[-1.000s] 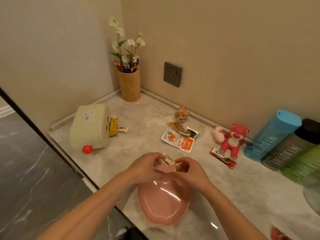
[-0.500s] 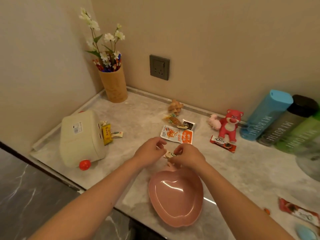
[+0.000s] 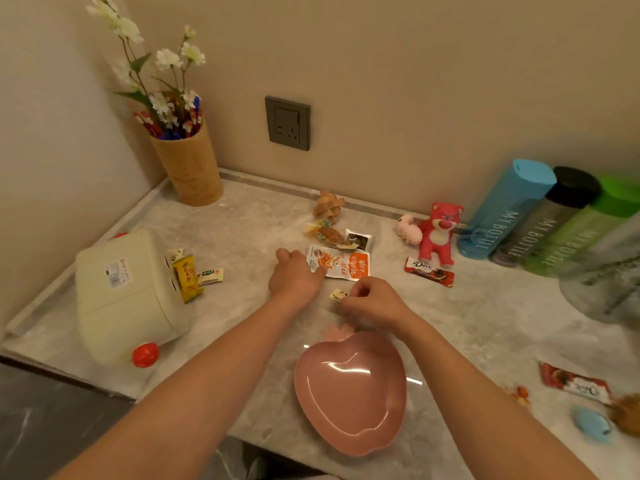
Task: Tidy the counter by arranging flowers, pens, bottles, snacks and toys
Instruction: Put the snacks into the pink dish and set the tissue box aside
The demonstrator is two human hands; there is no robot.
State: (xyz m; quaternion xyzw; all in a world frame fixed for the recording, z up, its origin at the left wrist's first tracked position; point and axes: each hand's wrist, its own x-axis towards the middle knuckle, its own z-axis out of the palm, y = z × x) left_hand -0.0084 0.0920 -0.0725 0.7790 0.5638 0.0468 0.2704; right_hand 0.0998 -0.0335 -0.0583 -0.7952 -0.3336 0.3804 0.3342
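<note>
Right hand (image 3: 375, 299) pinches a small snack packet (image 3: 338, 294) just above the desk (image 3: 242, 237), beyond the stem end of the pink apple-shaped dish (image 3: 351, 393), which sits at the desk's front edge. Left hand (image 3: 294, 275) lies knuckles-up on the desk, fingers curled at the near-left corner of the orange-and-white snack pouch (image 3: 341, 265); cannot tell if it grips the pouch or only touches it. Behind the pouch: two more small snack bags (image 3: 337, 235) and a wooden puzzle toy (image 3: 329, 206) near the back edge. Bamboo cup (image 3: 188, 168) with flowers and pens in the back-left corner. Cream box (image 3: 124, 292) tipped over near the left edge, yellow packet (image 3: 187, 277) beside it. Red bear toy (image 3: 438, 232), pink plush (image 3: 408, 228) at the back edge; Dove bar (image 3: 429, 271) in front of the bear. Blue bottle (image 3: 502, 209), black bottle (image 3: 547, 216), green bottle (image 3: 585, 226) side by side at back right.
</note>
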